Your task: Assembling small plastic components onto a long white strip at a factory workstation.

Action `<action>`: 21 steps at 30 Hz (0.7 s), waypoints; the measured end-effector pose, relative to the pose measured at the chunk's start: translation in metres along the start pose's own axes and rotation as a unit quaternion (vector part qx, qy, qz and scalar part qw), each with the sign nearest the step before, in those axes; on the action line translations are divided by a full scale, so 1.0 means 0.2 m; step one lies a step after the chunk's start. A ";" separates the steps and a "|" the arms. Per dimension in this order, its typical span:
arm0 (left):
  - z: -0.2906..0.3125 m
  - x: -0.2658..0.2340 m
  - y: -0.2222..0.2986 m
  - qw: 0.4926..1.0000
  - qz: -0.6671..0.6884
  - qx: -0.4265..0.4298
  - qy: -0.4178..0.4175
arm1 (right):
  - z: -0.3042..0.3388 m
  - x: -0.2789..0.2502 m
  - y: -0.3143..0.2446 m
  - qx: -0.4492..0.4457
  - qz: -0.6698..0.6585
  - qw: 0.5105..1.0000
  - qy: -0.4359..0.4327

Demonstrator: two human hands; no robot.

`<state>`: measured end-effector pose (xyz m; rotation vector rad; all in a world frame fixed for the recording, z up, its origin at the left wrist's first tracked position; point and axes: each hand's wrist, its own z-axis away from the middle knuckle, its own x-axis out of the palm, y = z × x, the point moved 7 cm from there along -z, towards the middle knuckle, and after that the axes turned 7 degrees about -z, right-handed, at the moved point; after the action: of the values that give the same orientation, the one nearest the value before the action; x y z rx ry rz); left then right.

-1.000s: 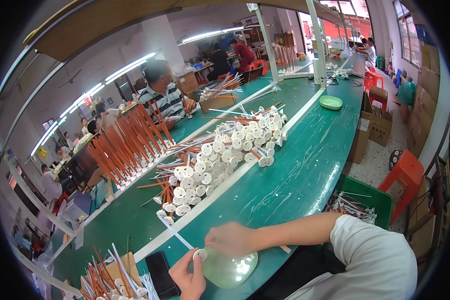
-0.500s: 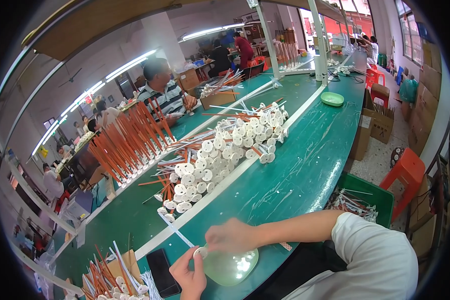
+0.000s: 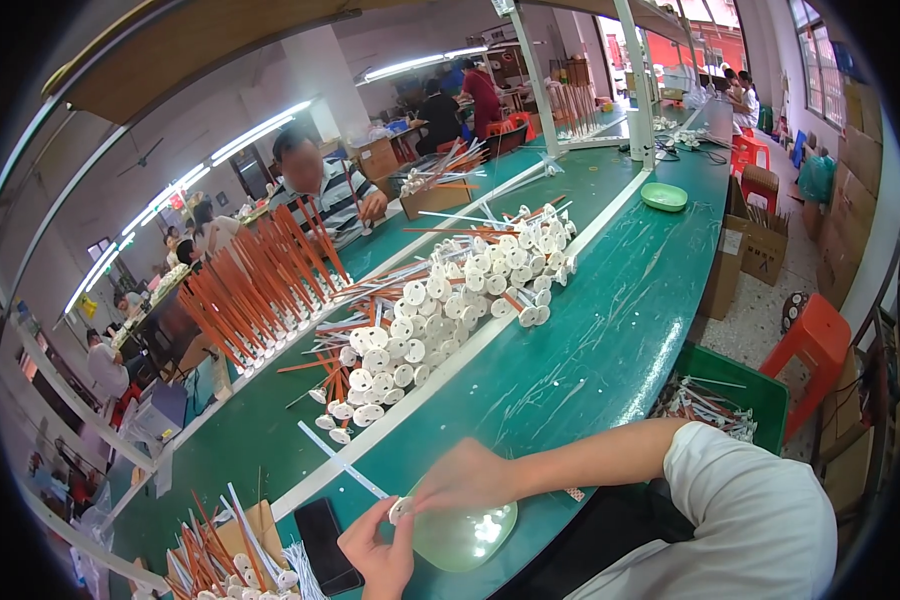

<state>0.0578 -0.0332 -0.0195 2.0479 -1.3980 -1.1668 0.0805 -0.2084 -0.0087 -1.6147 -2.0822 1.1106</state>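
Between the thumb and fingers of my left hand [image 3: 380, 555] is a small white round disc [image 3: 400, 511], with a pale flat stick [image 3: 342, 460] running from it up and to the left. My right hand [image 3: 462, 478] is close by on the disc's right, its fingers curled in and slightly blurred. Whatever those fingers pinch, if anything, is hidden. Under both hands lies a shiny light green dish [image 3: 470, 545]. Beyond them, a large pile of white-disc sticks [image 3: 410, 330], some orange and some pale, rests on the green table [image 3: 560, 370].
A dark phone [image 3: 318, 535] lies left of the dish, beside a box of sticks [image 3: 245, 545]. Orange sticks [image 3: 260, 280] stand in rows before a co-worker [image 3: 320, 190]. At right are a second green dish [image 3: 664, 197], a green crate [image 3: 770, 405] and a red stool [image 3: 815, 340].
The stick's far end has swung left and up a little, and the disc has turned slightly in my left hand. My right hand stays beside it. The co-worker opposite has turned and lowered their head.
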 end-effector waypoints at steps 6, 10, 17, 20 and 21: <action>0.00 -0.02 -0.01 1.000 -0.020 0.009 0.020 | -0.01 0.03 -0.03 0.009 0.007 0.999 -0.049; 0.00 -0.02 0.00 0.999 -0.027 0.018 0.009 | 0.00 0.02 -0.03 -0.020 0.042 0.999 -0.018; 0.02 -0.01 0.02 0.999 -0.008 0.033 0.014 | 0.04 0.04 -0.09 -0.122 0.135 0.983 0.027; 0.01 -0.01 0.04 1.000 0.011 0.022 0.017 | 0.04 0.03 -0.09 -0.108 0.113 0.987 0.037; 0.01 -0.01 0.04 1.000 0.010 0.020 0.018 | 0.04 0.02 -0.08 -0.090 0.098 0.990 0.047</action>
<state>0.0513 -0.0345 -0.0152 2.0677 -1.4326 -1.0967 0.0634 -0.2093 -0.0025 -1.9540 -2.0488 0.9034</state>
